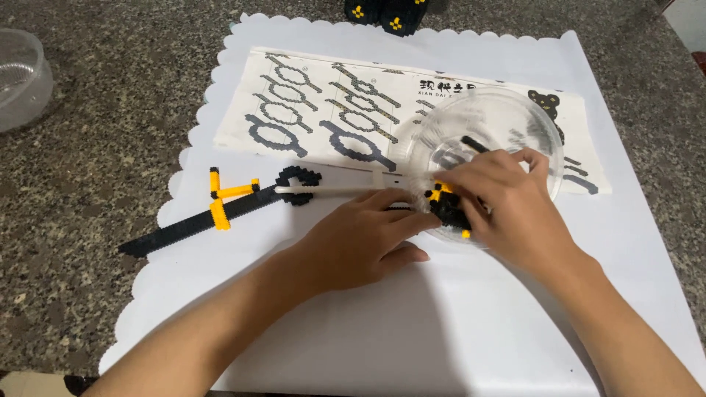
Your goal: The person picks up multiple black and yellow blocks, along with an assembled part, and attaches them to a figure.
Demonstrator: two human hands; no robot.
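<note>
Head view looks down on two bare hands meeting over a small black-and-yellow brick assembly (446, 206), which sits at the near rim of a clear plastic bowl (515, 117); the left hand (360, 242) lies palm down on the white scalloped paper mat (441, 323), its fingertips pressed against the assembly from the left; the right hand (507, 209) reaches in from the right, fingers curled and pinched on the same piece, so both hands are closed together on it, though the exact finger contact is hidden under the knuckles; inside the bowl, just beyond the right hand, a loose black stick piece (474, 143) rests on the bottom; a thin white rod (331, 190) runs from the left fingertips out to the left, touching a black ring-shaped part (298, 176); farther left of the left hand lies a long black sword-like build with a yellow crossguard (206, 217); a printed instruction sheet (331, 110) lies beyond both hands, partly under the bowl; another clear container (22, 77) stands well to the left on the speckled stone counter (95, 147). Judging from this, too hard a squeeze could crack the small assembly apart and scatter bricks; the light bowl could tip or slide under the right wrist; the left forearm sits near the sword and could nudge it.
</note>
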